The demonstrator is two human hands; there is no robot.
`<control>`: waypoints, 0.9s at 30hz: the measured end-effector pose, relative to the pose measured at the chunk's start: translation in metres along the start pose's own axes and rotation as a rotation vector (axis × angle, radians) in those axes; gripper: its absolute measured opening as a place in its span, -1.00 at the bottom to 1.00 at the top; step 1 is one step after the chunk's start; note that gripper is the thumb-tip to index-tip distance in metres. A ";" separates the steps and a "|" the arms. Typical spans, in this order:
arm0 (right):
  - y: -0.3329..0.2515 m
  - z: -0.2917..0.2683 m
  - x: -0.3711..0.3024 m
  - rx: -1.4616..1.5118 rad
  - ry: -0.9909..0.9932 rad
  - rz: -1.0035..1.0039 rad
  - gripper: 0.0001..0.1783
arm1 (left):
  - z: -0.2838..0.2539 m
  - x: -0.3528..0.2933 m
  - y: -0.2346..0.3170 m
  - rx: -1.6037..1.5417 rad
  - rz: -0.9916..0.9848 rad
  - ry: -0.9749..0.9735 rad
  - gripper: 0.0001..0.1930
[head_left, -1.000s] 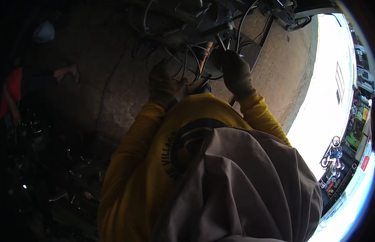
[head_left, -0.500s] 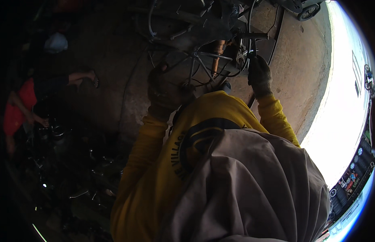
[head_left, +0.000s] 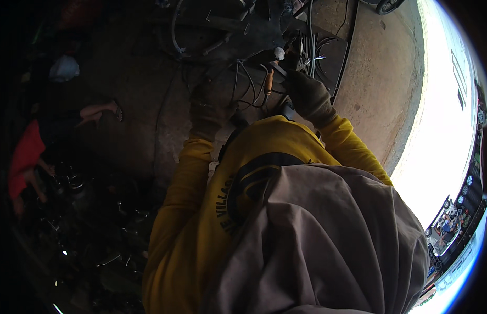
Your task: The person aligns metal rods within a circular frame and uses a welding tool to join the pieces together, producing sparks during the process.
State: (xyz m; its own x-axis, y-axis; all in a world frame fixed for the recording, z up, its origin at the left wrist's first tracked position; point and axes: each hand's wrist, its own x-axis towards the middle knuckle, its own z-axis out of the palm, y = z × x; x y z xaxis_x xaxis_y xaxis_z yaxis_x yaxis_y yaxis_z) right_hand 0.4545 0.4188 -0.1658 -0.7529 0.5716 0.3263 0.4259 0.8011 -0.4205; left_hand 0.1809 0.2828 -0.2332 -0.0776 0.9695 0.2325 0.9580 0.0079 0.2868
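A dark glove covers my left hand (head_left: 206,107), whose fingers are closed at the edge of a spoked metal frame (head_left: 236,78) made of thin bent rods. Shadow hides much of that grip. My right hand (head_left: 309,97), also gloved, is closed round the handle of what looks like a hammer (head_left: 278,69). The hammer's head is close to the frame's right side. Between the two hands stands an orange-brown cylindrical handle (head_left: 268,83) among dark cables. A pale lump (head_left: 279,53) shows just above the hammer.
A dark metal bench (head_left: 238,26) with curved rods lies ahead. Tools (head_left: 304,57) rest on a dark plate (head_left: 329,57) to the right. At left a person in a red shirt (head_left: 26,149) sits near dark metal parts (head_left: 110,259). A wheel (head_left: 388,6) stands at far right.
My right hand has swung left and nearer with the hammer, from beside the plate to the spoked frame. The frame has tilted. My view has shifted slightly.
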 end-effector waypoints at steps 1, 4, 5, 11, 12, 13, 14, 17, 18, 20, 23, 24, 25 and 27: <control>-0.005 0.000 0.004 0.040 -0.047 0.026 -0.66 | -0.005 0.002 0.001 -0.039 -0.016 -0.052 -0.09; -0.015 0.001 0.012 0.136 -0.113 0.137 -0.66 | -0.002 -0.002 0.002 -0.079 -0.080 -0.106 -0.08; -0.017 0.001 0.014 0.188 -0.127 0.226 -0.66 | 0.000 -0.004 0.002 -0.077 -0.121 -0.107 -0.07; -0.009 0.010 0.020 0.096 -0.044 0.131 -0.65 | -0.010 0.000 0.007 -0.106 -0.214 -0.151 0.00; -0.006 0.012 0.018 0.099 -0.044 0.130 -0.65 | -0.012 0.001 0.009 -0.103 -0.215 -0.151 0.00; -0.006 0.010 0.020 0.053 -0.098 0.110 -0.67 | -0.015 0.003 0.012 -0.089 -0.225 -0.180 0.01; -0.007 0.008 0.021 0.007 -0.152 0.091 -0.68 | -0.016 0.004 0.012 -0.075 -0.234 -0.209 0.01; -0.009 0.003 0.023 0.063 -0.090 0.116 -0.69 | -0.010 -0.003 0.011 -0.054 -0.243 -0.197 0.01; -0.011 0.001 0.023 0.063 -0.092 0.116 -0.69 | -0.007 -0.004 0.009 -0.046 -0.246 -0.190 0.00; -0.014 -0.002 0.024 0.118 -0.052 0.192 -0.68 | -0.008 -0.003 0.010 -0.119 -0.204 -0.086 0.00; -0.004 0.008 0.021 0.071 -0.164 0.156 -0.68 | -0.005 -0.005 0.010 -0.091 -0.144 -0.020 -0.01; -0.002 0.009 0.020 0.070 -0.161 0.157 -0.68 | -0.004 -0.004 0.009 -0.091 -0.142 -0.018 -0.01; -0.002 0.009 0.019 0.046 -0.106 0.107 -0.68 | -0.005 -0.005 0.010 -0.067 -0.158 -0.046 0.00; -0.006 0.007 0.017 0.025 -0.055 0.059 -0.68 | -0.005 -0.008 0.011 -0.045 -0.176 -0.079 0.00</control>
State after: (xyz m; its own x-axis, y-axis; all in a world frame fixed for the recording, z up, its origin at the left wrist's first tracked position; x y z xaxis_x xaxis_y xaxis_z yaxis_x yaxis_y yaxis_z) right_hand 0.4351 0.4226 -0.1638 -0.7535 0.6065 0.2538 0.4582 0.7612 -0.4589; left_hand 0.1906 0.2744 -0.2273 -0.2190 0.9703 0.1024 0.9182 0.1694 0.3581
